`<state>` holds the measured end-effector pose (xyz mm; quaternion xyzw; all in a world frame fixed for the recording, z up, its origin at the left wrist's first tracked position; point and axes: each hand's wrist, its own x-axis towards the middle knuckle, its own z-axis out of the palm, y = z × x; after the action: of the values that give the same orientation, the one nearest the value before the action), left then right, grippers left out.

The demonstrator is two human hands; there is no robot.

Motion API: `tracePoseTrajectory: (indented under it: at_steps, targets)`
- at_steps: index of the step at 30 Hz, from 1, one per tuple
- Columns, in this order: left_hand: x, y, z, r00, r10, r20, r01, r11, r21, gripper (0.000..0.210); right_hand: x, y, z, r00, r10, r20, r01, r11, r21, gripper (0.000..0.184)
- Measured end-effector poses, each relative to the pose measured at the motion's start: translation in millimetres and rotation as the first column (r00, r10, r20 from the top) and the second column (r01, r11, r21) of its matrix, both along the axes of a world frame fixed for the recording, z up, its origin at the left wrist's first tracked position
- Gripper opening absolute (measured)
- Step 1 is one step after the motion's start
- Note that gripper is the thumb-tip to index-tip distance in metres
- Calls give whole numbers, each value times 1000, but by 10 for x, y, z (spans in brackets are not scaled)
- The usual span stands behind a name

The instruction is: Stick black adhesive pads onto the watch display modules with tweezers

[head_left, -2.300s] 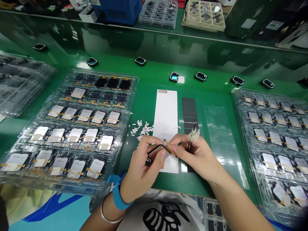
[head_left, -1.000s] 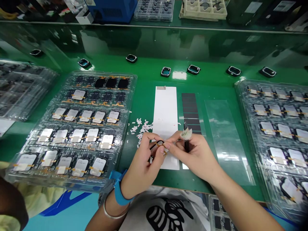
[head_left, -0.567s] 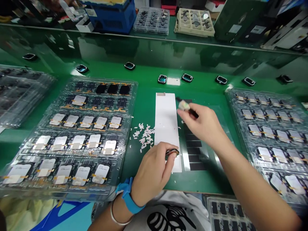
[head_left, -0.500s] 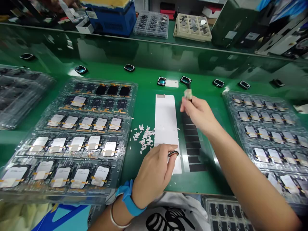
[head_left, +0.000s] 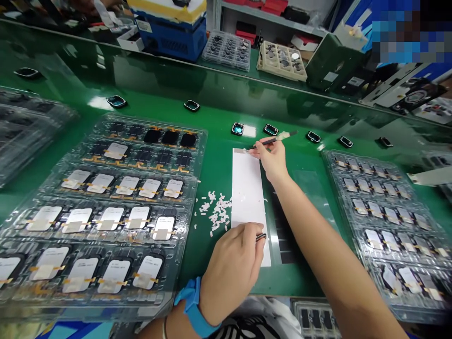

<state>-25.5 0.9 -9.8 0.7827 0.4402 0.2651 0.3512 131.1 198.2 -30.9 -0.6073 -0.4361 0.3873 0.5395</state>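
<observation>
Tool (head_left: 271, 141) pinched in our right hand (head_left: 273, 161), upper centre, points at the grey strip (head_left: 239, 150) on the white card (head_left: 247, 188); lower centre, our left hand (head_left: 233, 263) grips a dark-edged part (head_left: 261, 237). We seem to be reaching the strip; next calls for steadiness.

Beyond the left hand (head_left: 235, 268) and right hand (head_left: 275, 159) sit eight cases (head_left: 191, 104); left of the left hand are sixteen white-faced modules (head_left: 110, 219) and three black squares (head_left: 170, 137); between the hands lies one paper strip (head_left: 247, 183).
</observation>
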Motion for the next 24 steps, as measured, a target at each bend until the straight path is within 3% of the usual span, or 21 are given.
tracePoseTrajectory:
  at_steps: [8,13,18,22,24]
  targets:
    - [-1,5,-6,1000,-2,11,2,1000,-2,13,-23,-55,168,981,190,-43,-191,981,-19,24]
    - [-9,9,-3,1000,-3,22,3,1000,-1,14,69,-209,356,967,233,-107,-234,972,8,23]
    - [-48,-24,13,968,129,216,-129,992,-13,16,212,-848,579,960,229,-160,-225,973,47,30]
    - [-96,-49,50,818,320,478,-322,943,-81,19,257,-1485,579,943,198,-266,-218,975,-48,30]
    - [-109,-47,75,765,348,541,-318,936,-153,17,255,-1714,530,924,208,-321,-240,969,-65,30]
